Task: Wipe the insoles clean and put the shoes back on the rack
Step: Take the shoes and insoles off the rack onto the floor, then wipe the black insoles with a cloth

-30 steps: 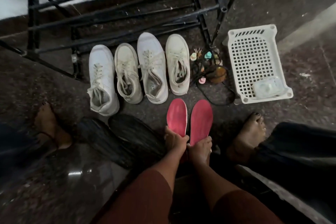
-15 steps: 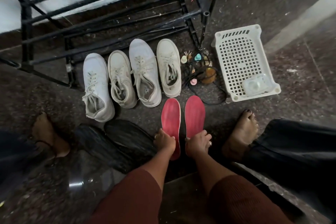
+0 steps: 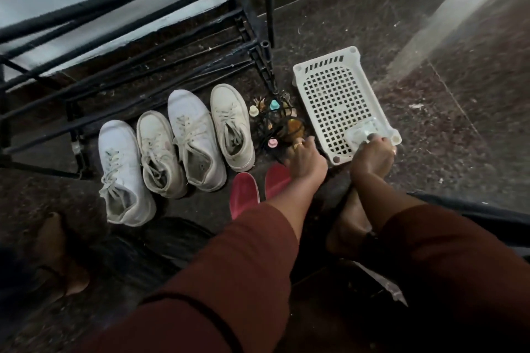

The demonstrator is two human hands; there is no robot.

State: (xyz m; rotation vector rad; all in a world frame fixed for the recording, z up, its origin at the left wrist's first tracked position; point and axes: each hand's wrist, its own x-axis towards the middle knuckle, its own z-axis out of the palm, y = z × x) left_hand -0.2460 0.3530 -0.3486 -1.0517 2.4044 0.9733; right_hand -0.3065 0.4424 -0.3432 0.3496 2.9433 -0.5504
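Floor: dark speckled polished stone floor [image 3: 430,137]; everything below sits on it.

Rack: black metal tube shoe rack [image 3: 268,3] at the back against the pale wall. No shoes are on its bars.

Basket: white perforated plastic basket [image 3: 324,61], right of the rack's foot, long side running away from the camera.

Shoes: four white lace-up sneakers in a row in front of the rack, toes toward it, sides nearly touching. Left to right: the first sneaker [image 3: 123,172], the second sneaker [image 3: 157,152], the third sneaker [image 3: 195,140] and the fourth sneaker [image 3: 232,126]. All have loose laces.

Insoles: two flat red insoles side by side, just nearer the camera than the fourth sneaker's heel. The left red insole [image 3: 243,195] is mostly clear; the right red insole [image 3: 276,178] is largely covered by the left forearm in its maroon sleeve.

Left hand [image 3: 304,157]: between the fourth sneaker and the basket, back upward (ring visible), fingers pointing down at a tangle of black cord [image 3: 272,129] and an amber round object [image 3: 295,126]. Grip: cannot tell whether it holds anything.

Right hand [image 3: 372,156]: at the basket's near right corner, fingers bent over the rim, fingertips on a clear plastic packet [image 3: 362,132] lying inside that corner. Grip: touching for certain; cannot tell if pinching.

Smallest: little bottles with cream, teal and pink caps amid the cord, the teal-capped bottle [image 3: 274,104] farthest back.
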